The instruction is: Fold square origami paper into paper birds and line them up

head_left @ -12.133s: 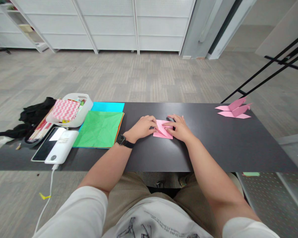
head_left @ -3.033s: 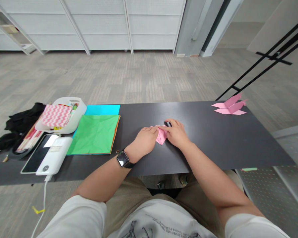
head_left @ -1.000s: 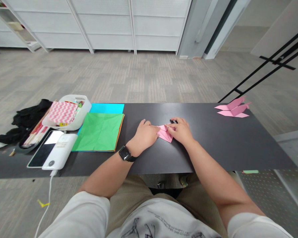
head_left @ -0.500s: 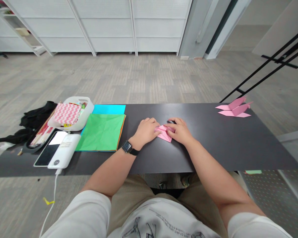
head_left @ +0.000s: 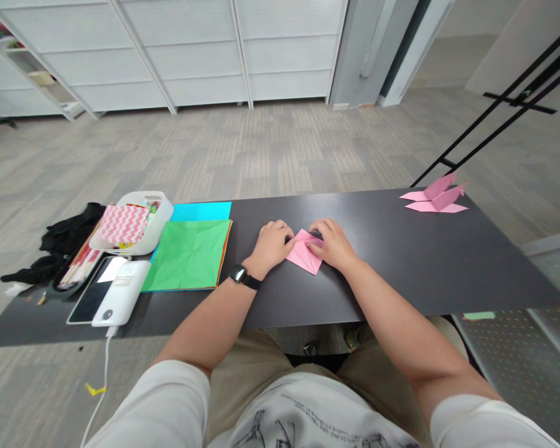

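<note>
A partly folded pink paper (head_left: 303, 254) lies on the black table (head_left: 401, 261) between my two hands. My left hand (head_left: 271, 244), with a dark watch on its wrist, has its fingers curled down on the paper's left edge. From the right, my right hand (head_left: 332, 244) presses on the paper's upper right part with bent fingers. The paper's lower point sticks out toward me, uncovered.
A finished pink folded figure (head_left: 434, 198) sits at the far right corner. Left of my hands lie a stack of green and blue sheets (head_left: 189, 254), a white basket (head_left: 135, 221), a phone with a white power bank (head_left: 114, 297), and black cloth (head_left: 60, 233).
The pink paper has turned and opened out slightly; more of it shows between my hands than half a second ago. Both hands stay on it.
</note>
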{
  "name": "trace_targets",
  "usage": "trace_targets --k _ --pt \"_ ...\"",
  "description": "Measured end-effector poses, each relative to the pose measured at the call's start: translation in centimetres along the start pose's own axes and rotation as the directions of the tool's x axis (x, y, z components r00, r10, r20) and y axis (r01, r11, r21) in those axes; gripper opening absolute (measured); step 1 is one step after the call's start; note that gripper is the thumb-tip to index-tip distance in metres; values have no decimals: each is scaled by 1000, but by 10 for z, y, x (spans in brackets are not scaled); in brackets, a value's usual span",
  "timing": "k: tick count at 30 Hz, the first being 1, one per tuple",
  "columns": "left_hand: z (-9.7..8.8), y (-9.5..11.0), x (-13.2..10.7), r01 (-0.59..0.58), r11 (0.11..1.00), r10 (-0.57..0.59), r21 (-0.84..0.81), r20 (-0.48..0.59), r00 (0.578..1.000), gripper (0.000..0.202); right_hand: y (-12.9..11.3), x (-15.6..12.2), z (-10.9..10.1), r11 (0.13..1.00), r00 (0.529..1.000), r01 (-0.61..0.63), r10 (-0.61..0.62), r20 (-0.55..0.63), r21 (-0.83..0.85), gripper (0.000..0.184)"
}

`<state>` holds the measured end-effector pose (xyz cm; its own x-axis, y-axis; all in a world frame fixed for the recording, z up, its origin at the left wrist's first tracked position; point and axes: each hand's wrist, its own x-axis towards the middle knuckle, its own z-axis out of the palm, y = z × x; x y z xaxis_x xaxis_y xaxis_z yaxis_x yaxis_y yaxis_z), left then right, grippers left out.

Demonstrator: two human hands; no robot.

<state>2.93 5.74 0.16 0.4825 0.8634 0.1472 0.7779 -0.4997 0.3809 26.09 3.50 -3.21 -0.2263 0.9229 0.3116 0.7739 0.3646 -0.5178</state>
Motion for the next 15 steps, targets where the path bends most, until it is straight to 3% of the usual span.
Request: trace_targets --k 4,15 --pt "3 0 1 2 1000 -2 8 -29 1000 13 1 -1 -1 1000 1000 29 -28 14 -11 17" --pt "2 -2 -1 -180 983 177 43 78 981 39 7 -3 3 999 999 18 -16 40 -40 21"
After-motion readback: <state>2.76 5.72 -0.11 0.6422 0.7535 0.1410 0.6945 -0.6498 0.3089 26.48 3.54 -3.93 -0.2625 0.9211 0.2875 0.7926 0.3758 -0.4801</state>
